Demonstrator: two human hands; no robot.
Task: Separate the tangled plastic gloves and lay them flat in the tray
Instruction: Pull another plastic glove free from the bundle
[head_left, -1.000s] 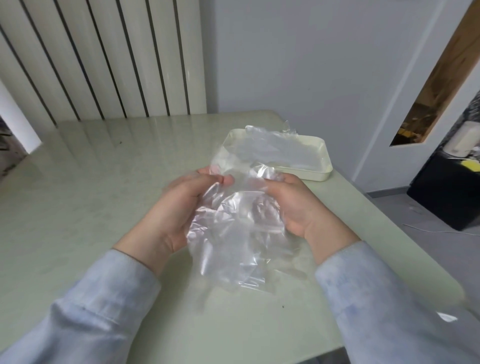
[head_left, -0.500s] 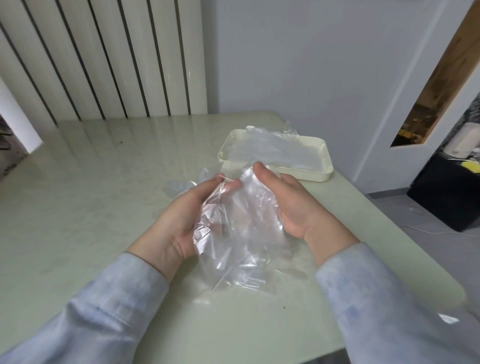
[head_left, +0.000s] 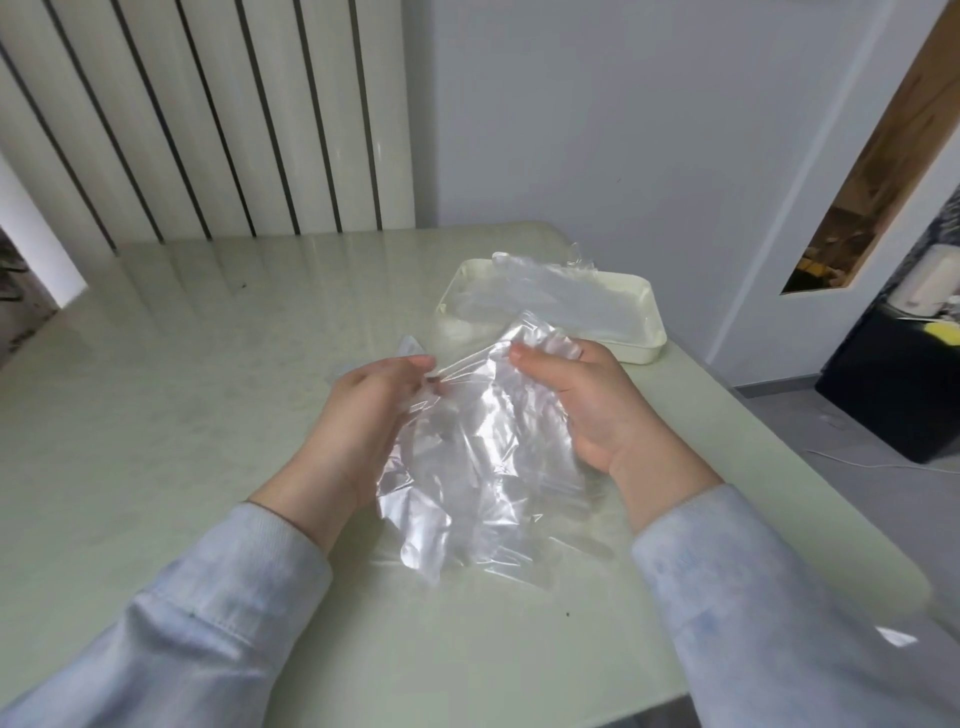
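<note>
A crumpled bunch of clear plastic gloves (head_left: 478, 467) hangs between my hands, just above the pale green table (head_left: 171, 415). My left hand (head_left: 363, 410) pinches its upper left edge. My right hand (head_left: 576, 400) grips the upper right part, with film bunched over the fingertips. Beyond my hands sits the cream tray (head_left: 644, 343), with clear plastic gloves (head_left: 550, 296) lying in it. A small clear plastic piece (head_left: 408, 349) shows on the table just behind my left hand.
The table's right edge runs close to the tray and my right arm. Beyond it lies grey floor with a black cabinet (head_left: 904, 395). A ribbed white wall panel (head_left: 197, 119) stands behind the table.
My hands have drawn apart a little, stretching the top of the plastic bunch between them. My right hand has shifted its grip higher on the film.
</note>
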